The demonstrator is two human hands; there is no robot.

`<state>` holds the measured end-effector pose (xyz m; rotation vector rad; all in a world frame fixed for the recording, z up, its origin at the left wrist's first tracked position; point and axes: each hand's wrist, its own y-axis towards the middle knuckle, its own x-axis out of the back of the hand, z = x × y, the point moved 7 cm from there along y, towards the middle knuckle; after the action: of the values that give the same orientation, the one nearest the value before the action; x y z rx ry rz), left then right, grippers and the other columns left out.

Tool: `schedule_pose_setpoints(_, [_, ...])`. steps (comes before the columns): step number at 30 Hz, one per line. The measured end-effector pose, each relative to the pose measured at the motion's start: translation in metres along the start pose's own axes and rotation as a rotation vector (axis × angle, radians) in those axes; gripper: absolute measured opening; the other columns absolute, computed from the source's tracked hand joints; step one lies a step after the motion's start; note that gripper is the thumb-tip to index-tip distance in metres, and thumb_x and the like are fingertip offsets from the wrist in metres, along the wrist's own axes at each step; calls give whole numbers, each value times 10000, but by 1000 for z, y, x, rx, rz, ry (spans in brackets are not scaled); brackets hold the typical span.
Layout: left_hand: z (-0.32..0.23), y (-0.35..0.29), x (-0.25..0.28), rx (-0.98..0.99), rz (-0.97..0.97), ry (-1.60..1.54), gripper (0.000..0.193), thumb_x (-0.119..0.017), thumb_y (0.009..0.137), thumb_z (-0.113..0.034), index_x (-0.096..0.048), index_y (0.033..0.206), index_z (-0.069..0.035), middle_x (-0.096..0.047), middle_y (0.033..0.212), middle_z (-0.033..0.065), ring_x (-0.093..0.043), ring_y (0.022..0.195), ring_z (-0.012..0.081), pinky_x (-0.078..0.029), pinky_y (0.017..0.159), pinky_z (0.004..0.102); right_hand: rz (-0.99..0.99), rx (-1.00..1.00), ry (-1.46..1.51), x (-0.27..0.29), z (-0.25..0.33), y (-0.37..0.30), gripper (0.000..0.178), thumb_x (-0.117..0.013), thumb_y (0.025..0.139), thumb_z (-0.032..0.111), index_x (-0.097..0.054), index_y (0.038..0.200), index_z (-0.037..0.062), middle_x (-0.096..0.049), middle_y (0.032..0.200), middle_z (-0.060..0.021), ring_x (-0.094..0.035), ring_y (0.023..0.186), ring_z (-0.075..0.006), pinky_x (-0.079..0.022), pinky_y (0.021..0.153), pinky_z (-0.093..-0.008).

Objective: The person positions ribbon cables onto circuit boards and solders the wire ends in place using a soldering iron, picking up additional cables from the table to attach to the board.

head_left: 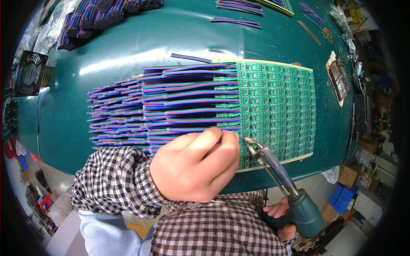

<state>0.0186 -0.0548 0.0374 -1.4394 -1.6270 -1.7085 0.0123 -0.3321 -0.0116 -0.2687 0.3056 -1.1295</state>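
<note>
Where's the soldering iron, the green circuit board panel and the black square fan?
Soldering iron [279, 171]: head view, on its metal barrel.
Green circuit board panel [278, 111]: head view, on its wire-free part.
Black square fan [30, 73]: head view, near its hub.

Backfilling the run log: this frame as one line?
left hand: pinching ribbon cable | right hand: holding soldering gun | soldering tip: over circuit-board panel, beside left hand, contact unclear

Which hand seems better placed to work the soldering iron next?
Probably the right hand: it holds the soldering iron, tip at the circuit boards, while the left hand is busy at the wires.
</note>
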Motion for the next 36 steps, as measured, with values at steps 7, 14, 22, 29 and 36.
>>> schedule_pose_setpoints(7, [-2, 0, 0, -1, -36, 18, 291, -658, 559, -67, -678, 837, 19, -590, 880, 84, -579, 744, 193, -482, 565, 234, -5, -30, 4, 0, -1, -1, 847, -696, 730, 560, -406, 1219, -68, -558, 772, -70, -587, 734, -234, -522, 805, -474])
schedule_pose_setpoints(14, [-4, -1, 1, 8, -37, 42, 264, -667, 578, -62, -681, 834, 5, -593, 863, 68, -588, 761, 182, -472, 544, 228, -47, -25, -12, 3, -4, -5, 862, -694, 718, 585, -419, 1199, -76, -555, 771, -63, -589, 735, -228, -535, 788, -462])
schedule_pose_setpoints(22, [0, 4, 3, -9, -14, 38, 282, -653, 576, -68, -678, 843, 19, -591, 874, 80, -579, 741, 186, -479, 567, 232, -80, 115, -24, -6, 9, 7, 845, -652, 760, 586, -397, 1184, -99, -541, 770, -77, -592, 701, -228, -570, 722, -430])
schedule_pose_setpoints(29, [-5, 6, 4, -17, 58, 131, 360, -607, 608, -85, -659, 943, 33, -595, 920, 109, -596, 774, 193, -513, 633, 249, -77, 383, 166, -17, 61, 75, 732, -470, 873, 598, -386, 1112, -89, -481, 678, -61, -541, 586, -156, -563, 540, -299])
schedule_pose_setpoints(36, [65, 83, 46, 266, 162, -172, 246, -634, 668, 60, -655, 890, -45, -618, 848, 100, -625, 743, 233, -514, 663, 329, -223, 326, 496, 28, 67, 89, 667, -450, 895, 575, -420, 1089, -62, -503, 674, -64, -571, 587, -175, -583, 533, -342])
